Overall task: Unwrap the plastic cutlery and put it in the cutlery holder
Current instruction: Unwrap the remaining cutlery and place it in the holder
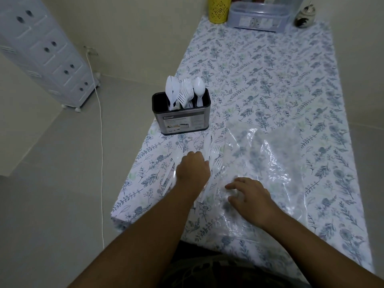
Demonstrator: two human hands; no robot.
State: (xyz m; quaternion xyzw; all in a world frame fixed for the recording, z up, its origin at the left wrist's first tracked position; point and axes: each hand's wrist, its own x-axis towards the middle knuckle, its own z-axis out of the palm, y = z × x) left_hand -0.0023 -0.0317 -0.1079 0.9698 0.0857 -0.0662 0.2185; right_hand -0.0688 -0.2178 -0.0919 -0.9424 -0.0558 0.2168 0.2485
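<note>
**Hands among loose white cutlery and clear wrap, holder half filled**

The cutlery holder (181, 113), a dark-rimmed metal box with a printed label, stands on the floral tabletop (270, 80) near its left edge, at about 11 o'clock from the hands. White plastic spoons and forks (182, 93) stand upright in its compartments; which compartment holds which piece is hard to tell, as the handles are hidden below the rim.

The left hand (192, 168) lies knuckles-up over loose white plastic cutlery (215, 154) spread on the tabletop. Its fingers curl downward, but the back of the hand hides the fingertips, so whether this grip has hold of a piece cannot be told. Fork tines show just at 1 o'clock of the hand, and pale handles stick out at its 7 o'clock side; white on a pale cloth, their number is unclear.

The right hand (248, 196) rests at 4 o'clock from the left, fingers spread and loosely bent, tips touching the clear plastic wrap (268, 161); this grip is relaxed and closes round nothing visible. The wrap sprawls crumpled toward 1 o'clock, its edges fading into glare.

At the far end, 12 o'clock, stand a yellow perforated container (219, 10), cut off by the frame, a lidded plastic box (257, 17) and a small patterned jar (304, 16). At 10 o'clock on the floor stands a white drawer cabinet (47, 55), with a white cable (100, 129) trailing down beside it.
</note>
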